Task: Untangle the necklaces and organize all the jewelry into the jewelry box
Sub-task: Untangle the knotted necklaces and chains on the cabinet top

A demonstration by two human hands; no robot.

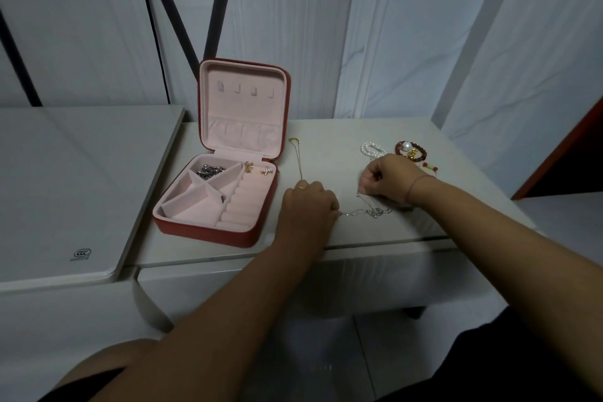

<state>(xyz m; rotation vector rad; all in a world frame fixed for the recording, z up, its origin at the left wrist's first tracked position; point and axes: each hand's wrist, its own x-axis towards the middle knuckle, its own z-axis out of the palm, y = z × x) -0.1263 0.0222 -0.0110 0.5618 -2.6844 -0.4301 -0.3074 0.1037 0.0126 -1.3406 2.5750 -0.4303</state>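
A red jewelry box (208, 232) with a pink lining stands open on the white table (329, 147), its lid upright. A silver chain heap (208, 171) lies in its far compartment, and two small gold pieces (257, 169) sit on the ring rolls. A tangled thin silver necklace (375, 211) lies on the table between my hands. My left hand (308, 209) pinches its left end. My right hand (386, 178) pinches its upper right part. A thin gold necklace (297, 157) lies stretched out right of the box.
A white pearl bracelet (372, 148) and a dark red bead bracelet (409, 152) with a pearl and gold charms lie at the far right of the table. A white appliance top (65, 192) adjoins the table on the left. The table's front edge runs just below my hands.
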